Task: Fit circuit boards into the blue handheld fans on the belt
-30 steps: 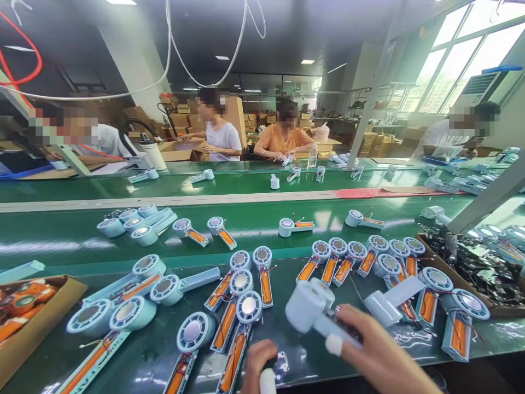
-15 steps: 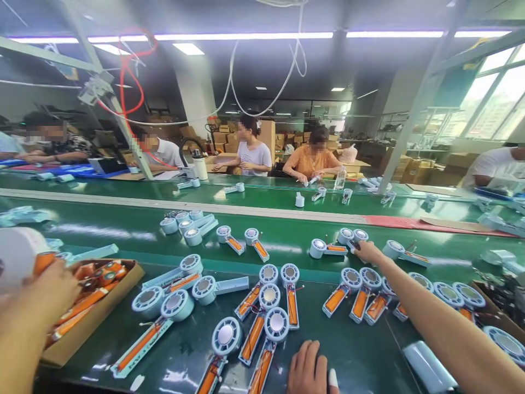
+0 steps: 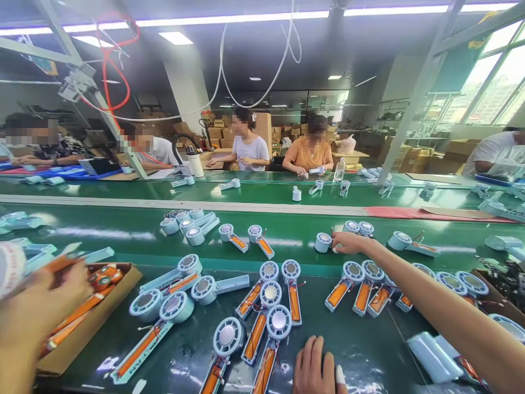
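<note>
My left hand (image 3: 318,365) lies palm down on the dark green table, fingers side by side, white cover on its thumb. Just left of it are light blue round-headed fans (image 3: 279,322) with orange cells in their open handles. My right hand (image 3: 348,243) reaches over to the green belt. Its bent fingers close at the handle of a light blue fan (image 3: 323,242); they hide the handle. Two more fan heads (image 3: 359,227) sit just behind this hand.
At the left, another person's blurred hand (image 3: 65,290) holds something above a cardboard box (image 3: 92,323) of orange cells. Fans stand in front of my right forearm; a blue casing (image 3: 432,355) lies below it. People sit across the belt.
My right hand has moved left from the paired fan heads to the single fan's handle. My left hand stays on the table. The other person's hand at the left has shifted slightly.
</note>
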Available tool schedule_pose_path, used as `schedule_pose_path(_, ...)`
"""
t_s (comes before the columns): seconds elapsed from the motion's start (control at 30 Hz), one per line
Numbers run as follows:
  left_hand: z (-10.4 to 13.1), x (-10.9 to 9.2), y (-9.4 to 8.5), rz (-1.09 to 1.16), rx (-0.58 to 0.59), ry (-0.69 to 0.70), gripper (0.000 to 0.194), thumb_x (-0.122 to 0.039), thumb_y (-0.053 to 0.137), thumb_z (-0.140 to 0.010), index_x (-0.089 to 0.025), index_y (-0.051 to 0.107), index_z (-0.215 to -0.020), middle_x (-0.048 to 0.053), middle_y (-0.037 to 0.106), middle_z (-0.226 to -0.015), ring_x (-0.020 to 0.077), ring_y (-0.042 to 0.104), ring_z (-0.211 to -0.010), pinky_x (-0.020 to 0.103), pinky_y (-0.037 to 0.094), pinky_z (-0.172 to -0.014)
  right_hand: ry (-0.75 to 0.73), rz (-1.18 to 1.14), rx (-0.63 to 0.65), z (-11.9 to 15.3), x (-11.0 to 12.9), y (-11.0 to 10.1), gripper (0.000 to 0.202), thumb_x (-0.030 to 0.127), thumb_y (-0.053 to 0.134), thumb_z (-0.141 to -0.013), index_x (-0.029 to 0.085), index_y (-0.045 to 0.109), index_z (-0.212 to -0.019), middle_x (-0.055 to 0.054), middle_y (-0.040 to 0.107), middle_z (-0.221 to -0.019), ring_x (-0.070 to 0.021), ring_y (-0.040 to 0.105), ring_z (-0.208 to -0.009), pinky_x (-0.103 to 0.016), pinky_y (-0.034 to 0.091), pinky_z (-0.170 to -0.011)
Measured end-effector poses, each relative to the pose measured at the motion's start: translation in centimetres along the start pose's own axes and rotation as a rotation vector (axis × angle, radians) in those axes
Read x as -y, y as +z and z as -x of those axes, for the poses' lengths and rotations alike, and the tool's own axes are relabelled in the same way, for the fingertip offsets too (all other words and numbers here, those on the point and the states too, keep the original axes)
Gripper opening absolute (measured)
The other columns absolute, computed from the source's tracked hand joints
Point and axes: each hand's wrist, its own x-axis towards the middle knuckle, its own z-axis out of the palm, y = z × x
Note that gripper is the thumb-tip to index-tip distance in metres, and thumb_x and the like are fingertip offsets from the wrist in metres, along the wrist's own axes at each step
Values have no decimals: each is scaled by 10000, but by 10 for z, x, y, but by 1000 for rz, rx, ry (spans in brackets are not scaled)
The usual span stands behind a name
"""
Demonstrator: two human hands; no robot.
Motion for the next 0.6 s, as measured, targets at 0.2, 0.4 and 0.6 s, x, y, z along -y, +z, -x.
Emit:
schedule_pose_path(0.2,-123,175,-138,-47,-73,-139,373,-418,626,-952,-216,612,-1266,84,630,-1302,259,644,-1089,462,587,-881,48,-112,-73,-57,58,1,317,357,626,-991,184,616,-1256,-84,625,-1280,-240,651,-1071,-440,564,-902)
schedule_pose_path(0.4,-162,271,-155,-121,-95,-258,182,-327,570,-994,-320,651,-1157,19,687,-1194,217,659,-1097,439,595,-852,114,-219,-100,-137,166,1,339,364,630,-988,179,606,-1271,-87,622,-1282,-244,650,-1075,-447,564,-901)
schedule_pose_path(0.6,-153,262,-115,-193,-127,-245,629,-291,70,-1082,-142,673,-1177,31,659,-1106,257,647,-1177,437,542,-938,156,-279,-100,-169,233,-1,333,354,628,-991,185,603,-1276,-95,615,-1295,-237,648,-1077,-444,563,-905)
